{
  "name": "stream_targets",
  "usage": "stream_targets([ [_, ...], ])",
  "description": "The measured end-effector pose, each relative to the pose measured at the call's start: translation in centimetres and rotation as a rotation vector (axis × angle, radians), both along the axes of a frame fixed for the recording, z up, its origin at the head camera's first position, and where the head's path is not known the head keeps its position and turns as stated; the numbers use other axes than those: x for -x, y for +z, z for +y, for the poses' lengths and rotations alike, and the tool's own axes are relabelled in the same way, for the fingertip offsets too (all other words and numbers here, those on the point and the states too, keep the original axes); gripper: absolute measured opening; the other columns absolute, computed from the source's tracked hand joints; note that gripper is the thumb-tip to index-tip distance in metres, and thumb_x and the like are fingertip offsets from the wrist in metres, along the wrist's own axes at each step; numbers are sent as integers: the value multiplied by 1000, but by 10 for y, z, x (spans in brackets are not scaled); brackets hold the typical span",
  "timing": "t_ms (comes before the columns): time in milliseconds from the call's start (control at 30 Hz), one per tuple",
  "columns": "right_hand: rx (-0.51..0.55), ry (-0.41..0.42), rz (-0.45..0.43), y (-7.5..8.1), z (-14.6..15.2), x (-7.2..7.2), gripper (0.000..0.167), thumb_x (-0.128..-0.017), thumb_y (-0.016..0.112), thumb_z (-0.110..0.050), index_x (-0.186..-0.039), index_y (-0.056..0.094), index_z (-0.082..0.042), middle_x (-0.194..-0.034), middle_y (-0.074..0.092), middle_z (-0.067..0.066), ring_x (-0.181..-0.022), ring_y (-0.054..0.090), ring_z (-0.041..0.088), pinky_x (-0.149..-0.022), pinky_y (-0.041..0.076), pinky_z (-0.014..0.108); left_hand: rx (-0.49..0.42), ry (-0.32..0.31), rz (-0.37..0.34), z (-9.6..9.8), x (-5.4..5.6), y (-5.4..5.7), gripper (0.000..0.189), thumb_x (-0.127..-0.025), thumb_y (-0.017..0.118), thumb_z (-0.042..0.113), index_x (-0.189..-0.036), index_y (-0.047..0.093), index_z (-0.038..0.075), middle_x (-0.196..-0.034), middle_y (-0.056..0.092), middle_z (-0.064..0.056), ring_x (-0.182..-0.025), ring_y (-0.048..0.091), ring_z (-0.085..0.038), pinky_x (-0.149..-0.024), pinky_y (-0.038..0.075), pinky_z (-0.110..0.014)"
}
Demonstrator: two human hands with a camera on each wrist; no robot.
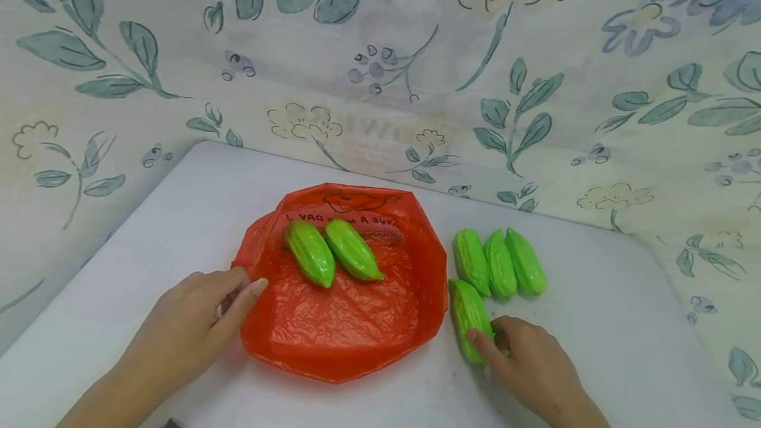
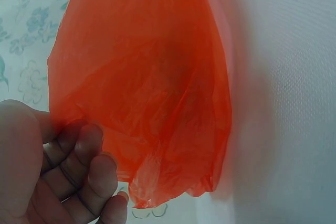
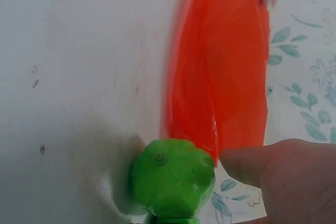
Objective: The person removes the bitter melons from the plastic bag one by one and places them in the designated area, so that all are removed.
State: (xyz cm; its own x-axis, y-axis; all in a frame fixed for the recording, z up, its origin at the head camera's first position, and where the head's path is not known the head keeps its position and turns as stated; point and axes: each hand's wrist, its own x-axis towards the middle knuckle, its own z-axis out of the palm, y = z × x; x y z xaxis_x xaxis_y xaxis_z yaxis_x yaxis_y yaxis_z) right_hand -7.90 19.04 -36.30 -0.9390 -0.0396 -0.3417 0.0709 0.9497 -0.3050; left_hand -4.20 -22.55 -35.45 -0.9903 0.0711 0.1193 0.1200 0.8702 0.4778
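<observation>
A red plastic bag [image 1: 345, 325] stands on the table with its mouth spread wide. Inside it lie two glossy green ridged gourds [image 1: 310, 254], side by side toward the back. At the bag's left rim, my left hand [image 1: 193, 319] pinches the plastic between thumb and fingers; the left wrist view shows these fingers curled at the bag's edge. To the right of the bag, my right hand [image 1: 532, 365] grips another green gourd [image 1: 468, 312] near its lower end, thumb on top. The blunt end of this gourd [image 3: 170, 174] appears in the right wrist view, beside the bag's wall.
Three more green gourds [image 1: 501, 266] lie in a row just behind the gripped one, right of the bag. The white table [image 1: 618, 322] meets a leaf-and-flower patterned cloth [image 1: 380, 124] along its back edge. Small dark specks mark the tabletop.
</observation>
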Motion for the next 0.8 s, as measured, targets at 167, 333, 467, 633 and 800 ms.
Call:
stream_targets([
  [167, 2, 3, -9, 0, 2, 0, 68, -94, 64, -69, -119, 72, -6, -86, 66, -3, -77, 58, 16, -69, 55, 36, 1, 1, -5, 0, 0, 0, 17, -102, 69, 30, -92, 60, 19, -70, 49, 9, -73, 50, -15, -60, 47, -26],
  [333, -13, 40, 45, 7, 5, -1, 72, -93, 63, -70, -125, 71, -6, -107, 74, 3, -93, 68, 21, -79, 59, 47, 2, 3, -12, 0, -1, 1, 17, -102, 69, 31, -94, 61, 19, -71, 50, 9, -74, 50, -15, -60, 47, -26],
  [467, -22, 64, 109, 18, 5, -1, 68, -95, 66, -65, -130, 69, -7, -112, 74, 5, -96, 70, 24, -79, 59, 49, 3, 5, -10, 0, -1, 1, 18, -102, 69, 31, -92, 60, 20, -70, 50, 9, -74, 50, -16, -60, 47, -26],
  [633, -30, 85, 142, 34, -7, 4, 67, -95, 67, -63, -135, 66, -9, -119, 72, 6, -102, 69, 27, -78, 61, 48, 7, 2, -5, 0, -1, 2, 19, -103, 68, 32, -90, 60, 21, -70, 49, 10, -74, 50, -15, -61, 46, -27],
  [800, -29, 157, 214, 51, -29, 8, 68, -95, 67, -62, -139, 64, -10, -128, 69, 7, -112, 67, 29, -80, 61, 48, 1, 9, -40, 0, -1, 2, 20, -104, 67, 33, -89, 59, 21, -69, 49, 9, -74, 49, -15, -60, 45, -27],
])
